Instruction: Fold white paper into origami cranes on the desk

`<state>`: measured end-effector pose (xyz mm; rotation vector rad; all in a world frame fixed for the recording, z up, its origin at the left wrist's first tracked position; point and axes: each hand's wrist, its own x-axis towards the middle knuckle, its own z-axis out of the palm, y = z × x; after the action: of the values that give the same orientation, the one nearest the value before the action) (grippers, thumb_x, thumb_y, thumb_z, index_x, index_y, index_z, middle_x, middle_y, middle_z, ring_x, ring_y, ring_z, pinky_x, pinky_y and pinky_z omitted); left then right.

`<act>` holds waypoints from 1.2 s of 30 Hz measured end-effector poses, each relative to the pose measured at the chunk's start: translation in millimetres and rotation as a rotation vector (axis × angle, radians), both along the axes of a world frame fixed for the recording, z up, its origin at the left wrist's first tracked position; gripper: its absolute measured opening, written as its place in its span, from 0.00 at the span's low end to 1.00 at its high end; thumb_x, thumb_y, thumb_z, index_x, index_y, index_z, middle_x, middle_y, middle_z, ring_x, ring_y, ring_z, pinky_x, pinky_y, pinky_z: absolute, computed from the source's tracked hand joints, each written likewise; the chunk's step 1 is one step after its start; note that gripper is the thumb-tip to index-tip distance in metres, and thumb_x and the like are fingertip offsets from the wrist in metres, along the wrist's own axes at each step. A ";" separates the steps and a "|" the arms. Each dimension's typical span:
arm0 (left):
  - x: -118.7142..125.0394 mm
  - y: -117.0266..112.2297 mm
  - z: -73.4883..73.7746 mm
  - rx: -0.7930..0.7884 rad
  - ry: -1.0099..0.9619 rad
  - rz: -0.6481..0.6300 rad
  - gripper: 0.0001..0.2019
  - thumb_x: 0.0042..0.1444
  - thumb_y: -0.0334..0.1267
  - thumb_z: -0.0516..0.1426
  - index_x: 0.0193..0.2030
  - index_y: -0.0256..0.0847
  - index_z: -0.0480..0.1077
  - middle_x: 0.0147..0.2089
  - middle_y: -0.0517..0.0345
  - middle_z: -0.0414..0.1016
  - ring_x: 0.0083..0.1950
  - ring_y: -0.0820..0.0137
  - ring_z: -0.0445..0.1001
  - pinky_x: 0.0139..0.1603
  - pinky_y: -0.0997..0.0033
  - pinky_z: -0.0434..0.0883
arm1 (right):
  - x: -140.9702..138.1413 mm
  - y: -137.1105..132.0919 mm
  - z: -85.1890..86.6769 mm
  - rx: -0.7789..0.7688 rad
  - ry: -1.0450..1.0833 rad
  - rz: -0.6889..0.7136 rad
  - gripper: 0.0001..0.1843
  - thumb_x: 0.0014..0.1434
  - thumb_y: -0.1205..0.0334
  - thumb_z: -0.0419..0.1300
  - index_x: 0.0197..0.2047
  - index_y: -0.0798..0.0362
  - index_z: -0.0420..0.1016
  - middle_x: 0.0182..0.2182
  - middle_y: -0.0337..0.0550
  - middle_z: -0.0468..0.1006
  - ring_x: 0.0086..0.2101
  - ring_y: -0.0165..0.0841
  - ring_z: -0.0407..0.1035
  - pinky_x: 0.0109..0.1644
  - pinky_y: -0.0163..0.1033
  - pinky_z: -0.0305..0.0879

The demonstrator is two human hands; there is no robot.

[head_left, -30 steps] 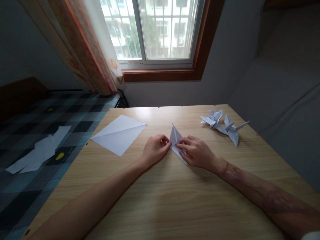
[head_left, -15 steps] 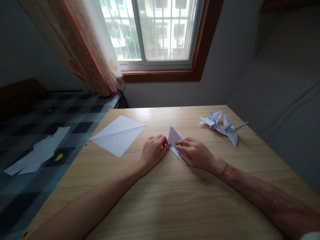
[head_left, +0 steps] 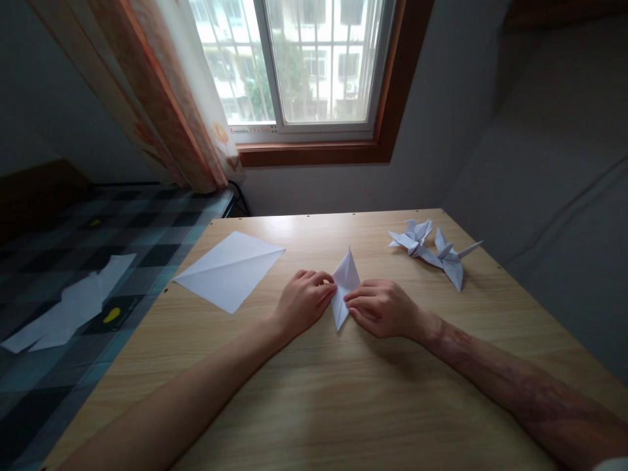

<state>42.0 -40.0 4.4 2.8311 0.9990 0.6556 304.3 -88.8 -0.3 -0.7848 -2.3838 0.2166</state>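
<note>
In the head view, we look down at a pale wooden bench [head_left: 299, 405], where a white kite-shaped folded paper [head_left: 346, 276] stands out at the middle, its points facing far and near. We see the left hand's [head_left: 305, 299] grip pinching its left edge, while the right hand's [head_left: 381, 306] grip holds its right edge with fingertips and thumb. Farther left lies a creased paper sheet [head_left: 230, 273]; at the far right, we find two folded paper cranes [head_left: 450, 261] touching each other.
</note>
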 end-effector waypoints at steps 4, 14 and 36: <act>1.7 -3.0 0.9 -0.051 -0.041 -0.010 0.13 0.77 0.40 0.56 0.48 0.48 0.84 0.54 0.53 0.87 0.54 0.60 0.83 0.62 0.56 0.72 | 1.5 3.0 -1.5 0.023 -0.006 0.024 0.10 0.74 0.64 0.62 0.48 0.46 0.86 0.47 0.45 0.90 0.44 0.41 0.84 0.53 0.49 0.79; 0.6 -0.9 7.3 -0.105 -0.001 -0.138 0.11 0.74 0.49 0.63 0.52 0.46 0.81 0.60 0.52 0.85 0.59 0.58 0.82 0.66 0.55 0.72 | 6.1 12.4 -1.1 0.107 0.084 -0.038 0.10 0.69 0.70 0.65 0.49 0.46 0.84 0.45 0.44 0.89 0.43 0.41 0.79 0.53 0.51 0.76; -22.1 22.4 27.4 -0.137 0.039 -0.413 0.14 0.72 0.34 0.59 0.60 0.45 0.81 0.63 0.51 0.85 0.63 0.58 0.84 0.69 0.54 0.78 | 25.8 26.4 -8.4 -0.476 0.551 -0.126 0.09 0.69 0.60 0.66 0.51 0.48 0.85 0.45 0.45 0.85 0.48 0.42 0.78 0.54 0.45 0.76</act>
<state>20.0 -17.6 31.7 2.8043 0.4168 0.4677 330.1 -62.4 -8.7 -0.9372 -1.7696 0.8525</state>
